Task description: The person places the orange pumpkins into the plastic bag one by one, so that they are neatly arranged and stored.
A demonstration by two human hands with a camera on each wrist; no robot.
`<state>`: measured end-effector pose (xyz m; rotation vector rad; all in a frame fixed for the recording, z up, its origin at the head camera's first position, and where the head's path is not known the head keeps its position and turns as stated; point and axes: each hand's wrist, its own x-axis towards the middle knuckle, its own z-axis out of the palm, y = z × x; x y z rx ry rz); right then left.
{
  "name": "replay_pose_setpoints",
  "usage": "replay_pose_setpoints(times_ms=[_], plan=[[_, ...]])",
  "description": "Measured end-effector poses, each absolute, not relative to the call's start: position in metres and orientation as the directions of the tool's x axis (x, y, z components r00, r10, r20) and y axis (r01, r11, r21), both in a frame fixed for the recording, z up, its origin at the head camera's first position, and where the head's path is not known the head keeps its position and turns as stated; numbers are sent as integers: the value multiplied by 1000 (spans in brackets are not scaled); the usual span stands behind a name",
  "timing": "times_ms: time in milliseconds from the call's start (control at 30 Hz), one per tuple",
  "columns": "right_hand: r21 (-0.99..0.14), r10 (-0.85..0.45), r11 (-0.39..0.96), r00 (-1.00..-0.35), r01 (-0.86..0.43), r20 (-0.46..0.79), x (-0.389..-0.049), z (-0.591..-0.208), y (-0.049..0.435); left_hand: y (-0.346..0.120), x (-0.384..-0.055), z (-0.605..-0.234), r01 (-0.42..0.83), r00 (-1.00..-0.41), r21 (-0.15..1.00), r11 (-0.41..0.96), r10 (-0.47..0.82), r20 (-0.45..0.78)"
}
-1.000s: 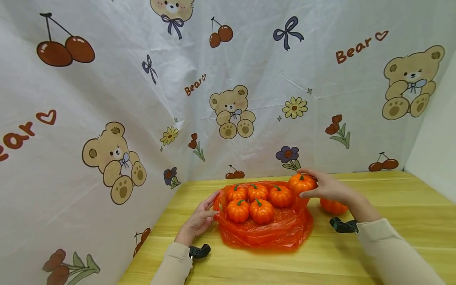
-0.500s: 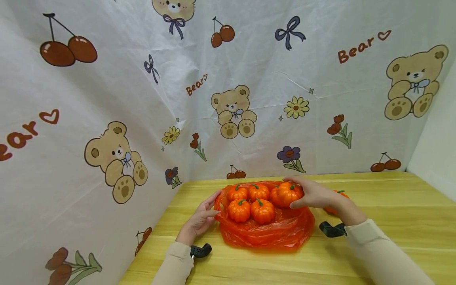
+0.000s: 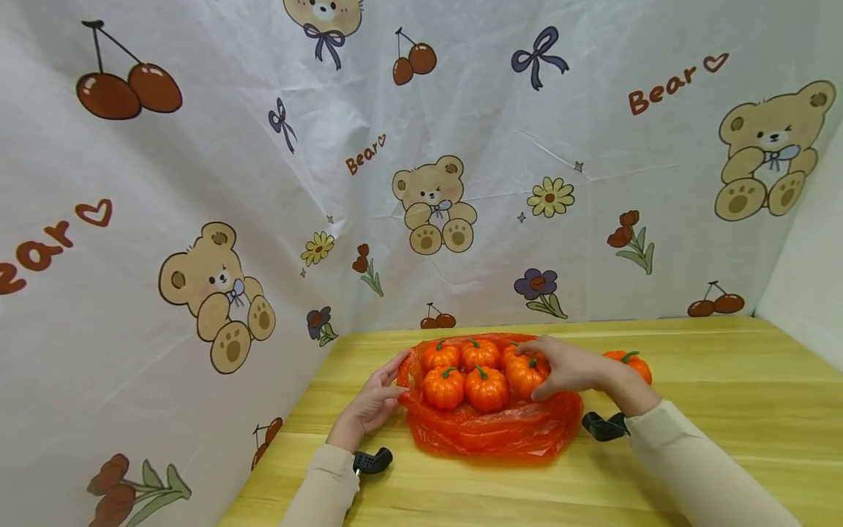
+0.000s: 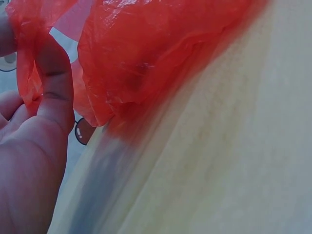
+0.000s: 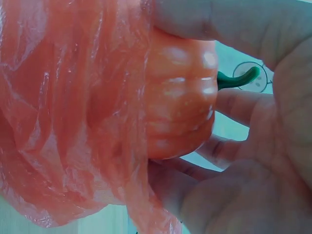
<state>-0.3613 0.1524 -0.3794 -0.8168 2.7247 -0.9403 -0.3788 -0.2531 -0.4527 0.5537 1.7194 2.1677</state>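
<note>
A red plastic bag (image 3: 487,435) lies on the table with its mouth spread, several small orange pumpkins (image 3: 486,389) with green stems inside it. My left hand (image 3: 370,402) pinches the bag's left rim; the left wrist view shows the thin film (image 4: 29,73) between thumb and fingers. On the bag's right side my right hand (image 3: 569,366) grips one pumpkin (image 3: 525,377), thumb in front and fingers behind. In the right wrist view this pumpkin (image 5: 183,97) sits within the curled fingers, its lower part hidden behind the bag's film.
Another pumpkin (image 3: 634,364) sits on the wooden table (image 3: 718,410) right of the bag, partly hidden by the right wrist. A white cloth backdrop (image 3: 487,132) printed with bears rises behind and to the left. Black camera mounts (image 3: 373,461) jut from both wrists.
My right hand has moved left and slightly down with its pumpkin, from the bag's right edge in among the others. The pumpkin on the table shows more now. The left hand stays at the rim.
</note>
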Motion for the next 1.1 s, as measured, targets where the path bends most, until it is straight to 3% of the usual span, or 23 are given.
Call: replay_pose_setpoints(times_ms=[233,567,1100], plan=[[-573,-550,687,-835,-447,-9,-363,-386,152,-253,-381,-454,-14,-872,974,-227,480,99],[-525,-580,675,-813,-518,56,-359,-387,156,-252,-382,-454,-12,-871,973,-232,480,103],[-595,-541,646,-837,-477,83,-363,-394,165,-254,-379,-452,-16,-883,971,-240,459,99]])
